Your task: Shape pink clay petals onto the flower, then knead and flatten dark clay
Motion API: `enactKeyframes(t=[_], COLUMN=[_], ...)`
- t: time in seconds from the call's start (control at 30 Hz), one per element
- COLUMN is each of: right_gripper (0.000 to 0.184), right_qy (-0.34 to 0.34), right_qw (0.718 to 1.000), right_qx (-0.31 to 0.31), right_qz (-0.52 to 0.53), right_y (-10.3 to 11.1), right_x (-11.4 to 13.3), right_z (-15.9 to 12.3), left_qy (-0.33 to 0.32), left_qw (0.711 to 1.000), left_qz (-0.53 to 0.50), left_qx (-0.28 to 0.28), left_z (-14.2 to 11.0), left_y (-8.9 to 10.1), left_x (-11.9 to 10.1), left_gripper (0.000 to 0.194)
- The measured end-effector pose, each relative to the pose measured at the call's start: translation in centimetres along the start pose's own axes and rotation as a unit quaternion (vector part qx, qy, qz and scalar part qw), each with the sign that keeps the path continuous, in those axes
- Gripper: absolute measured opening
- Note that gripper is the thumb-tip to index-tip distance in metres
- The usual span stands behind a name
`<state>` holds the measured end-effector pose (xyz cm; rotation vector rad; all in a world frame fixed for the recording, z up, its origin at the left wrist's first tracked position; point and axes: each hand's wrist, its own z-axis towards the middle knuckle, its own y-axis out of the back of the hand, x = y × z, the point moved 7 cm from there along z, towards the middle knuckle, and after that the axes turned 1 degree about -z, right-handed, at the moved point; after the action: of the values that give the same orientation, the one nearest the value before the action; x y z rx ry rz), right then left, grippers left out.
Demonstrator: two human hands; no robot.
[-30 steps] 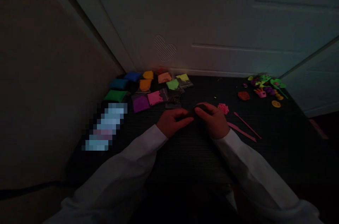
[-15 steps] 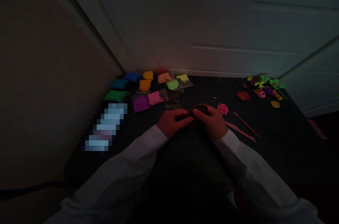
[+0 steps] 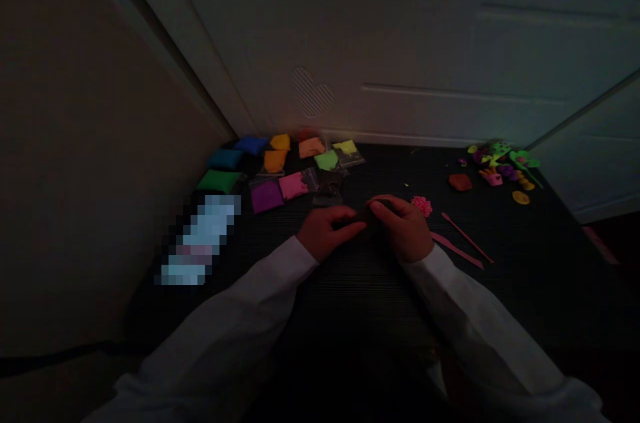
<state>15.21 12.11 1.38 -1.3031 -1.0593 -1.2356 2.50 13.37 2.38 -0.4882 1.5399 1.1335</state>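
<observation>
In the dim head view, my left hand (image 3: pixel 325 232) and my right hand (image 3: pixel 409 231) meet above the middle of the dark table. Between their fingertips is a dark lump, apparently modelling clay (image 3: pixel 366 215), hard to separate from the black tabletop. My left thumb and fingers pinch its left side; the right thumb and bent fingers close on the other side. Just right of my right hand lie a bumpy pink clay piece (image 3: pixel 421 206), a pink modelling knife (image 3: pixel 457 250) and a thin pink stick tool (image 3: pixel 467 238). Behind my left hand rests a bag of dark clay (image 3: pixel 330 187).
Coloured clay packets, among them a purple one (image 3: pixel 267 196) and a green one (image 3: pixel 219 181), lie at the back left. A pixelated bright screen (image 3: pixel 205 240) is at the left. A reddish lump (image 3: pixel 460 182) and finished clay flowers (image 3: pixel 523 158) sit back right, before a white panel (image 3: pixel 400 50).
My right hand has shifted slightly right and its fingers have turned over the dark clay, so less of it shows. My left hand stays almost still.
</observation>
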Motion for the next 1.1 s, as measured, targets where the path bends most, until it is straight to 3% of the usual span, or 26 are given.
enactKeyframes(t=[0.4, 1.1], right_gripper=[0.008, 0.017], right_qy=[0.007, 0.002], right_qw=[0.999, 1.0], right_qx=[0.0, -0.022], right_qz=[0.033, 0.021], right_y=[0.27, 0.99], right_x=[-0.29, -0.76], right_z=[0.27, 0.44], left_qy=[0.006, 0.009], left_qw=[1.0, 1.0], left_qz=[-0.006, -0.011], left_qx=[0.004, -0.003], left_z=[-0.01, -0.05], left_y=[-0.04, 0.11], left_x=[0.1, 0.07], left_gripper=[0.021, 0.02])
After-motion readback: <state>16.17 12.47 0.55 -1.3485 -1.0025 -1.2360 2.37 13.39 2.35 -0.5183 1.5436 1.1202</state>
